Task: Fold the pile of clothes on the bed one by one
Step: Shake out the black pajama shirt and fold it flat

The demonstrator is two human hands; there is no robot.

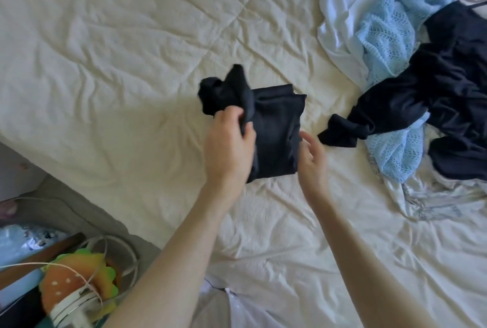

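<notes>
Left hand (229,143): pinching loose end of nearly folded black garment (276,132).
Right hand (313,156): hovering spread.
Pile (421,77): lying unfolded, right.

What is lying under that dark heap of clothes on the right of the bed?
Under the dark clothes a light blue knit and a white garment show, on the cream bedcover. Anything deeper is covered.

Both bare forearms extend forward from the lower edge of the view. The left hand (229,143) is turned palm down, its fingers and thumb curled in a pinching grip. The right hand (312,157) lies just beside it, palm facing inward, fingers relaxed and slightly bent.
</notes>
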